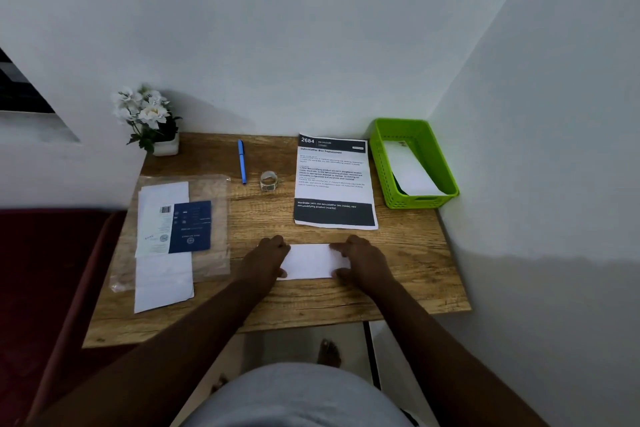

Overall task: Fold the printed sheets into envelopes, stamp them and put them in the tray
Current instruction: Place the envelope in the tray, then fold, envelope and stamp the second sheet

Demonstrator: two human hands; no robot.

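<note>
On the table point(408, 274), near its front edge and just in front of the printed sheet point(334, 180), a white folded sheet point(309, 261) is pressed flat under both hands. The left hand point(266, 258) is laid over its left end and the right hand point(360, 262) over its right end; the fingers point(337, 248) are bent down onto the paper, pressing rather than gripping it. The step in hand is judged to be the creasing of a fold. It is done well if the edges are kept aligned while pressure is run along the crease, so that the packet fits an envelope. The folded sheet is seen as a plain, blank rectangle, wider than deep. Right of the printed sheet, a green tray point(381, 163) is seen with a white envelope point(410, 168) lying inside.
</note>
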